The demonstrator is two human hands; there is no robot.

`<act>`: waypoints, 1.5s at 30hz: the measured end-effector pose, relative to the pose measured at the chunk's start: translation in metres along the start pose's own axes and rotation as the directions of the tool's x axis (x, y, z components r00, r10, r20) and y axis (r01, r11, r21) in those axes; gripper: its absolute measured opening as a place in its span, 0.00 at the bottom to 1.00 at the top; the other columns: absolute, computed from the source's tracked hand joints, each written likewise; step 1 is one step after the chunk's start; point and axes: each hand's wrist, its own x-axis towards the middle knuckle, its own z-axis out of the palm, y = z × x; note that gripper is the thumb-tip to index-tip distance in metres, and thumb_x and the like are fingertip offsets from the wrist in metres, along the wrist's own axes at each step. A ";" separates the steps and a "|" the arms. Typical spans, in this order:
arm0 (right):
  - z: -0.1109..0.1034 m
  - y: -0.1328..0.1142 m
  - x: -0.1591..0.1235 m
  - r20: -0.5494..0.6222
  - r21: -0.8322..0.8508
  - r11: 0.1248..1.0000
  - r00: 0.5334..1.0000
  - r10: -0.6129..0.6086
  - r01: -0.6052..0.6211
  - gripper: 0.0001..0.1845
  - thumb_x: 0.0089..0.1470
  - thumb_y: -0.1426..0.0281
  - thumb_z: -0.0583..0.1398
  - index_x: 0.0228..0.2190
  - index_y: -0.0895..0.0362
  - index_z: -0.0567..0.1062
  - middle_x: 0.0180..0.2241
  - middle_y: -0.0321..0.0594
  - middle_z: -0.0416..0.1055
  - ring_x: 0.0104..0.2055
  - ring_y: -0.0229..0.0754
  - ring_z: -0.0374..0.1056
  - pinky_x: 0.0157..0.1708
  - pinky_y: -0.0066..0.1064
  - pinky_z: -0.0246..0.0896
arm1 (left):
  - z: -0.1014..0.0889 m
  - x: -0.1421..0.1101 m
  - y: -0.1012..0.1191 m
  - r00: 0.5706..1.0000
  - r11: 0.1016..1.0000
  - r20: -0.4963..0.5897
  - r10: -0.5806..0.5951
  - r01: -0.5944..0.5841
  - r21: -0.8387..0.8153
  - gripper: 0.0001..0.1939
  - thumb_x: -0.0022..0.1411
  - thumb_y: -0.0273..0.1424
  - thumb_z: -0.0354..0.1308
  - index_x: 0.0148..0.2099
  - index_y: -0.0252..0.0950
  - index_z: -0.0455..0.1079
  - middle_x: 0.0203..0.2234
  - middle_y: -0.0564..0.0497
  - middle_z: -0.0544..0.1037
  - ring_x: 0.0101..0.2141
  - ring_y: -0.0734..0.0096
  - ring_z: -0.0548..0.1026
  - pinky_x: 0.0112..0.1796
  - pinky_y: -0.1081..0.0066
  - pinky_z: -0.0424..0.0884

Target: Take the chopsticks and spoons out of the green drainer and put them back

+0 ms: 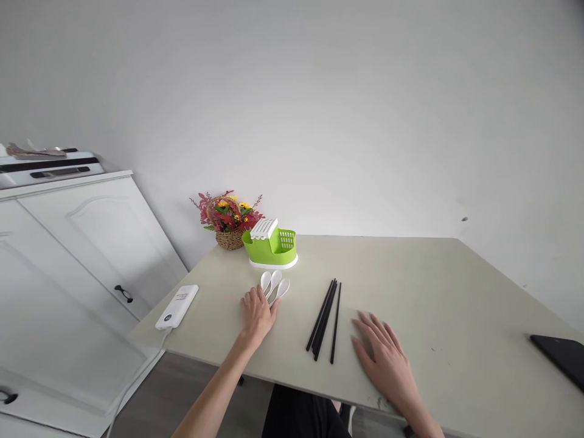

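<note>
Three white spoons (275, 280) lie fanned out on the table with their bowls pointing away from me. My left hand (257, 313) is over their handles, thumb on one side and fingers on the other, hiding the handle ends. Flat on the tabletop, my right hand (383, 356) has its fingers stretched out and holds nothing. Between my hands lies a loose bunch of black chopsticks (325, 319), with a single one slightly apart on the right. Beyond the spoons stands a green utensil holder (270, 250) with a white slotted top and white base.
A wicker basket of artificial flowers (229, 239) stands behind the holder. At the left edge rests a white power bank (177, 307) with a cable hanging off the table (396, 261). A black phone (561, 359) lies at the right. White cabinets (100, 243) adjoin on the left.
</note>
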 end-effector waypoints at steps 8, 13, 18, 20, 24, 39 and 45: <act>0.000 0.001 0.000 0.003 0.037 0.999 1.000 0.007 -0.007 0.29 0.69 0.52 0.50 0.64 0.49 0.70 0.70 0.36 0.60 0.73 0.52 0.51 0.72 0.53 0.48 | -0.011 0.007 0.002 0.996 0.998 0.080 0.049 -0.045 -0.048 0.23 0.75 0.43 0.48 0.52 0.27 0.72 0.44 0.34 0.75 0.46 0.48 0.74 0.46 0.56 0.69; -0.003 0.001 0.000 0.005 0.020 1.000 1.000 0.002 -0.002 0.29 0.70 0.53 0.50 0.64 0.51 0.70 0.69 0.37 0.61 0.74 0.50 0.50 0.72 0.52 0.48 | -0.014 0.015 0.013 0.974 0.994 0.210 0.086 -0.069 -0.087 0.16 0.77 0.34 0.46 0.53 0.29 0.71 0.43 0.35 0.78 0.44 0.51 0.78 0.43 0.61 0.71; -0.004 -0.002 0.000 0.004 0.011 1.000 1.000 -0.002 0.002 0.29 0.70 0.53 0.49 0.64 0.51 0.69 0.70 0.37 0.60 0.74 0.50 0.50 0.72 0.53 0.49 | -0.017 0.022 0.019 0.957 0.992 0.278 0.088 -0.059 -0.109 0.15 0.78 0.31 0.44 0.54 0.32 0.70 0.40 0.37 0.80 0.39 0.54 0.82 0.38 0.66 0.71; -0.004 -0.002 0.000 -0.005 0.016 1.000 1.000 -0.007 0.007 0.29 0.70 0.53 0.49 0.65 0.51 0.69 0.70 0.37 0.60 0.74 0.50 0.50 0.72 0.53 0.49 | -0.022 0.022 0.021 0.951 0.990 0.293 0.099 -0.065 -0.124 0.16 0.78 0.31 0.42 0.54 0.32 0.70 0.41 0.37 0.81 0.39 0.54 0.83 0.38 0.66 0.72; -0.003 -0.002 0.001 -0.013 0.024 1.000 1.000 -0.004 0.004 0.28 0.70 0.54 0.50 0.64 0.50 0.69 0.69 0.36 0.61 0.74 0.49 0.50 0.72 0.53 0.48 | -0.041 0.015 0.041 0.939 0.977 0.304 0.161 -0.108 -0.182 0.18 0.79 0.34 0.39 0.55 0.33 0.68 0.41 0.38 0.81 0.39 0.57 0.83 0.36 0.68 0.72; -0.013 -0.011 0.005 -0.135 0.369 0.868 0.905 0.403 -0.332 0.41 0.67 0.54 0.49 0.73 0.54 0.44 0.73 0.51 0.50 0.74 0.58 0.49 0.66 0.54 0.57 | -0.089 -0.029 0.191 0.787 0.778 0.209 0.581 -0.462 -0.425 0.16 0.76 0.27 0.44 0.58 0.32 0.69 0.40 0.38 0.82 0.37 0.53 0.83 0.37 0.62 0.76; -0.009 -0.009 0.007 -0.130 0.357 0.885 0.923 0.363 -0.298 0.41 0.68 0.54 0.49 0.74 0.53 0.41 0.75 0.50 0.42 0.75 0.57 0.44 0.67 0.52 0.56 | -0.082 -0.037 0.207 0.770 0.762 0.175 0.614 -0.520 -0.385 0.21 0.69 0.19 0.49 0.62 0.30 0.67 0.41 0.36 0.81 0.35 0.52 0.83 0.35 0.62 0.79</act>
